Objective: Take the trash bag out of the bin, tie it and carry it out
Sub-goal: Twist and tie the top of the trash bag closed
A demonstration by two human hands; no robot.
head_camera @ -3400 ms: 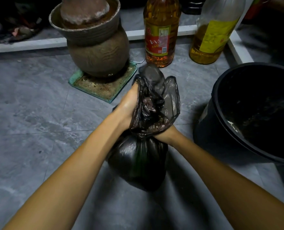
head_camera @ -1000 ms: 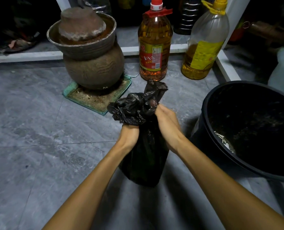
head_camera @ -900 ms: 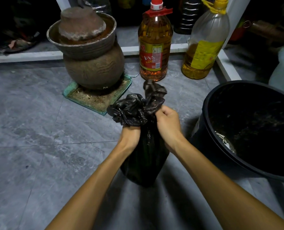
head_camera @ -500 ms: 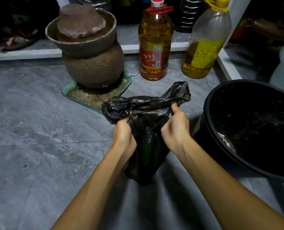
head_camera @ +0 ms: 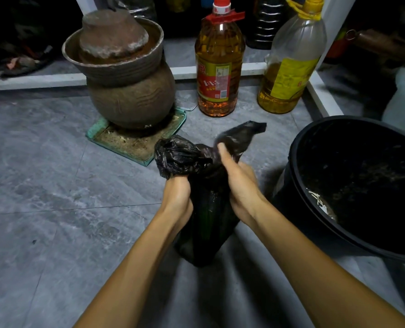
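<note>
A black trash bag [head_camera: 206, 223] stands on the grey tiled floor between my forearms, outside the bin. My left hand [head_camera: 176, 197] grips the bag's crumpled left flap, which bunches up above my fist. My right hand [head_camera: 240, 185] holds the right flap, whose loose end sticks up and to the right, blurred. The two flaps cross at the bag's neck. The black bin [head_camera: 298, 147] stands at the right, with no bag in it and some debris on its inner wall.
A brown clay jar [head_camera: 130, 98] with a lid sits on a green tray [head_camera: 97, 129] at the back left. Two oil bottles [head_camera: 219, 67] [head_camera: 289, 74] stand behind the bag. A white ledge [head_camera: 324, 100] runs along the back and right. Grey floor lies open at left.
Earlier the bag's top stood gathered upright between my hands. The flaps were then pulled apart sideways, and now they are drawn back together at the neck, the right flap still moving.
</note>
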